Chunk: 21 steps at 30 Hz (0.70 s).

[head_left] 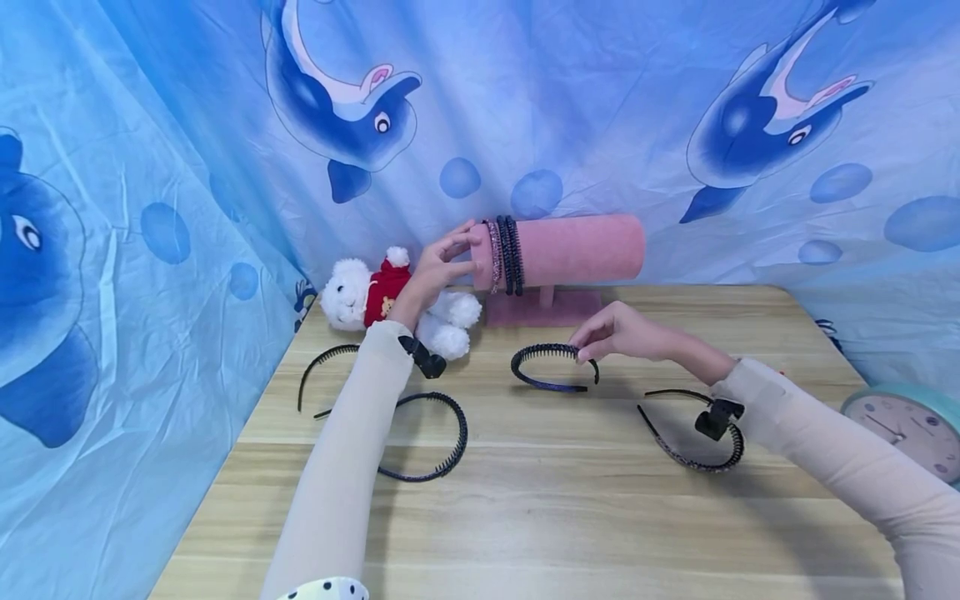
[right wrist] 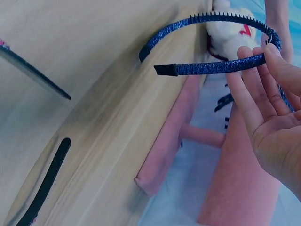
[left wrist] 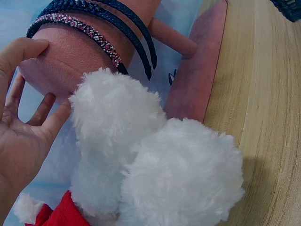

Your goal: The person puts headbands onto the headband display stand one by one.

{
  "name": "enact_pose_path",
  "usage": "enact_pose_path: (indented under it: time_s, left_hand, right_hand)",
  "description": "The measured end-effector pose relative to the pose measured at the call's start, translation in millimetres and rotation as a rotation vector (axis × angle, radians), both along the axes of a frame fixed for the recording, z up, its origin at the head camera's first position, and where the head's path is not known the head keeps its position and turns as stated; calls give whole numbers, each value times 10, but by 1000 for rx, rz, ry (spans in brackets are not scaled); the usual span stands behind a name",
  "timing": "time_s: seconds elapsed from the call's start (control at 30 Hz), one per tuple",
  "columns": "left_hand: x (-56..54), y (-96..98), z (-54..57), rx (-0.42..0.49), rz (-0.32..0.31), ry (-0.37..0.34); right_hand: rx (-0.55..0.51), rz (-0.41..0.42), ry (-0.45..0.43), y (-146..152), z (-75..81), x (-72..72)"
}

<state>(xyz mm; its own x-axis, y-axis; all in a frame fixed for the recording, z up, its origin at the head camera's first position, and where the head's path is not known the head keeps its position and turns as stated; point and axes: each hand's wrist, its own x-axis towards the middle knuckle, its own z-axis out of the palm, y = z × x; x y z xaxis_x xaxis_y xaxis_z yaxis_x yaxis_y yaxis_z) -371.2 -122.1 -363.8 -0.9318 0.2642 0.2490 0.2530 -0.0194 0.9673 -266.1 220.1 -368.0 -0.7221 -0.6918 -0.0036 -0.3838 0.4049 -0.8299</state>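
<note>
My right hand [head_left: 626, 332] pinches a dark blue glittery headband [head_left: 551, 386] with comb teeth between thumb and fingers, low over the table in front of the pink stand. In the right wrist view, the headband's two ends [right wrist: 202, 68] point away from the palm. My left hand [head_left: 438, 271] touches the left end of the pink padded roll [head_left: 585, 247], fingers spread and thumb on its surface [left wrist: 56, 56]. Near that hand, three headbands hang round the roll: a pink-speckled one [head_left: 493, 258] outermost and two dark ones [head_left: 513, 258] beside it.
A white plush bear [head_left: 348, 292] in red lies left of the stand's base [head_left: 517, 310]. Dark headbands [head_left: 461, 433] lie on the wooden table [head_left: 540, 517] at the left, partly behind my left sleeve. Another headband [head_left: 697, 465] lies under my right wrist. A round clock [head_left: 900, 429] stands at the right edge.
</note>
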Motion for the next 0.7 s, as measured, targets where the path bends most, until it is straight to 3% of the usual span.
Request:
enact_pose_path:
  time_s: [0.47, 0.7]
  left_hand:
    - [10, -11, -5, -13, -8, 20]
    - [-18, -17, -30, -17, -2, 24]
  right_hand:
    - [-20, -129, -140, 360, 98, -195]
    - [-29, -229, -137, 645, 206, -238]
